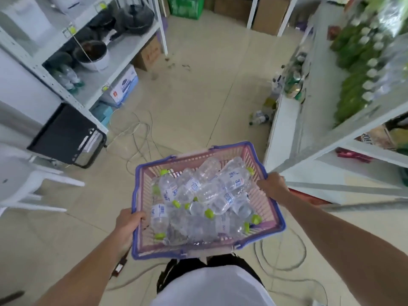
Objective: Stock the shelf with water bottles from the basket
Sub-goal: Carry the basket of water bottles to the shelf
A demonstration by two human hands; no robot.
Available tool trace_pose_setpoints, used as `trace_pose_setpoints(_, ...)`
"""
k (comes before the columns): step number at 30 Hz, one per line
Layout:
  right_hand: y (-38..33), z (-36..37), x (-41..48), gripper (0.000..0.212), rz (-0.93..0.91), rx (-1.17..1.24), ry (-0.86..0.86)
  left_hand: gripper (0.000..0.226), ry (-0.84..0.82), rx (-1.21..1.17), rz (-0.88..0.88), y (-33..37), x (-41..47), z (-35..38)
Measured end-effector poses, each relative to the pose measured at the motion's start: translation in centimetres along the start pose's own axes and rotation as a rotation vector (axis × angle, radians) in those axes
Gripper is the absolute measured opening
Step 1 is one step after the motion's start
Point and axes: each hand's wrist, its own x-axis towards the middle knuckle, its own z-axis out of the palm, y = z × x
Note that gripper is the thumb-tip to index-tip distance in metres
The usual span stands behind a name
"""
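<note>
I carry a pink basket (266, 202) with a blue rim in front of me, above the floor. It is filled with several clear water bottles (205, 195) with green caps, lying in a heap. My left hand (128, 221) grips the basket's left rim. My right hand (272, 184) grips its right rim. A white shelf (309, 151) stands at the right, close to the basket's right corner; its upper tier holds rows of green bottles (357, 69).
Another white shelf unit (123, 54) at the left holds pots and a few bottles. Cardboard boxes sit under it. Cables (141, 138) trail across the tiled floor. A black case leans at the left, beside a white stool. Loose bottles lie near the right shelf's foot.
</note>
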Motion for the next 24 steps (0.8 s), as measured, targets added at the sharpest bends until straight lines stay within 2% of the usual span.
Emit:
trace_pose_setpoints(2,-2.4,-1.1,2.1,0.017,0.022,0.036,0.022,0.017,0.032,0.012,0.008,4.0,2.5,-0.6)
trace_pose_setpoints(5,-4.9,-2.8,5.6,0.018,0.068,0.055,0.058,0.006,0.031,0.066,0.055,11.1,5.4,-1.0)
trace_pose_setpoints(13,-10.4,-7.8,16.6,0.015,0.149,0.156,0.051,0.010,0.024,0.160,0.141,29.5,11.7,0.4)
trace_pose_setpoints(17,-14.1,-12.1,20.9,0.022,0.157,0.159,0.092,0.024,0.038,0.190,0.150,37.0,13.9,1.0)
trace_pose_setpoints(20,-16.9,-15.3,24.2,0.027,0.175,0.205,0.126,0.011,0.049,0.181,0.185,43.1,15.3,1.5)
trace_pose_setpoints(24,-20.2,-18.6,28.3,0.028,0.196,0.230,0.178,0.009,0.044,0.217,0.258,51.5,18.1,2.3)
